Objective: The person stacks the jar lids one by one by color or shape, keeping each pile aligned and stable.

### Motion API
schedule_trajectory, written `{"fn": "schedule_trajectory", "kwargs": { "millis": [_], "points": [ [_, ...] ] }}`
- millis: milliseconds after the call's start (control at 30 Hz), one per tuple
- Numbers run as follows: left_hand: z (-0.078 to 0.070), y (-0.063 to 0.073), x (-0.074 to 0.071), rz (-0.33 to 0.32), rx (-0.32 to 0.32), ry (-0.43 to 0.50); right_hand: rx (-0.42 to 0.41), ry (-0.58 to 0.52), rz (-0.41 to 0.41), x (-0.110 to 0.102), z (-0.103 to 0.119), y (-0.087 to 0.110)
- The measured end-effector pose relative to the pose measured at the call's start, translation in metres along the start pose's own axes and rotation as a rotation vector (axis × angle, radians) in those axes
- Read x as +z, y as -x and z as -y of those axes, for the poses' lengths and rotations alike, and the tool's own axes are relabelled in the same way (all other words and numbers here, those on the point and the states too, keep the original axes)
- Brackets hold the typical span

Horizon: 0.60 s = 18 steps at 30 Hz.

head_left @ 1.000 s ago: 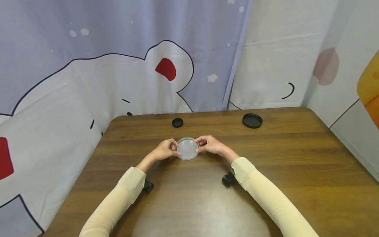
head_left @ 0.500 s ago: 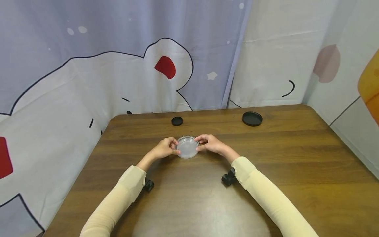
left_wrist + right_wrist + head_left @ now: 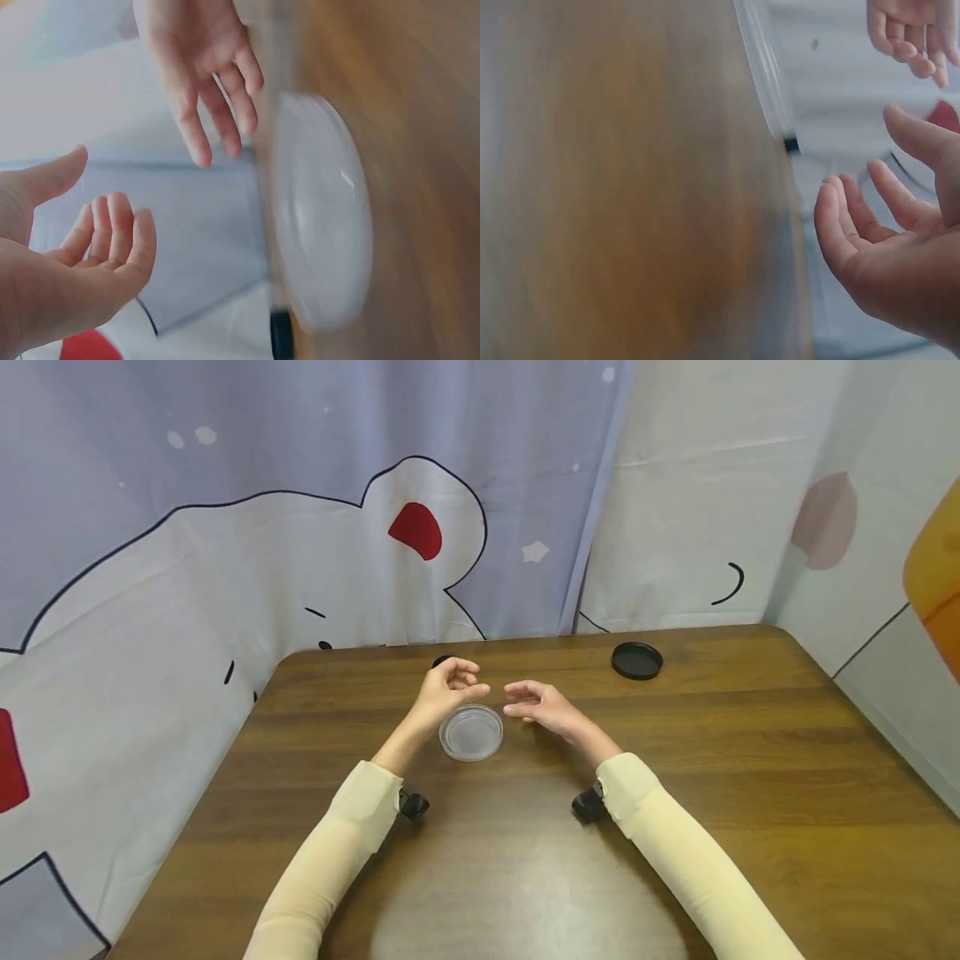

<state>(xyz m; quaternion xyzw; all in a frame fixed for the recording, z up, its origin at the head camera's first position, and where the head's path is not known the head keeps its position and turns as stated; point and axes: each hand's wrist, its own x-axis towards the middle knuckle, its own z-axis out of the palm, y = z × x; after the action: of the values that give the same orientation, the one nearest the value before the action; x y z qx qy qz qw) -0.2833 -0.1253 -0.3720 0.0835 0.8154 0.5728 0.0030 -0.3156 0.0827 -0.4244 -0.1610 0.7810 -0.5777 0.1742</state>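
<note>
A clear round shallow dish (image 3: 471, 733) lies on the wooden table, apart from both hands; it shows blurred as a pale disc (image 3: 322, 217) in the left wrist view. My left hand (image 3: 444, 692) is raised above the dish's far left side, thumb and fingers apart and loosely bent, holding nothing. It partly covers a small black round lid (image 3: 441, 660) behind it. Up and to the right of the dish, my right hand (image 3: 546, 707) hovers with its fingers loosely bent and nothing between them.
A larger black round lid (image 3: 637, 661) lies near the table's back edge on the right. Printed curtains (image 3: 300, 568) hang behind the wooden table (image 3: 750, 760). Small black cameras (image 3: 414, 805) sit under both cuffs.
Both hands have let go of the clear dish, which stays on the table. The left hand has risen and moved right, toward the back; the right hand has lifted slightly away.
</note>
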Motion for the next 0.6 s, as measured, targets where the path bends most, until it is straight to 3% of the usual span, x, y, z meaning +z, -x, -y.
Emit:
{"fn": "schedule_trajectory", "kwargs": {
  "millis": [133,367,467,600],
  "points": [
    [-0.014,-0.013,0.036,0.030,0.024,0.026,-0.012,-0.020,-0.123,-0.031,0.000,0.010],
    [-0.030,-0.039,0.119,0.186,0.103,-0.010,0.030,-0.036,-0.355,-0.100,-0.004,0.039],
    [-0.027,-0.053,0.140,0.184,0.111,0.005,0.050,-0.041,-0.467,-0.114,-0.012,0.041],
    [-0.011,-0.070,0.162,0.134,0.088,0.080,0.102,-0.055,-0.606,-0.123,-0.030,0.041]
  ]
}}
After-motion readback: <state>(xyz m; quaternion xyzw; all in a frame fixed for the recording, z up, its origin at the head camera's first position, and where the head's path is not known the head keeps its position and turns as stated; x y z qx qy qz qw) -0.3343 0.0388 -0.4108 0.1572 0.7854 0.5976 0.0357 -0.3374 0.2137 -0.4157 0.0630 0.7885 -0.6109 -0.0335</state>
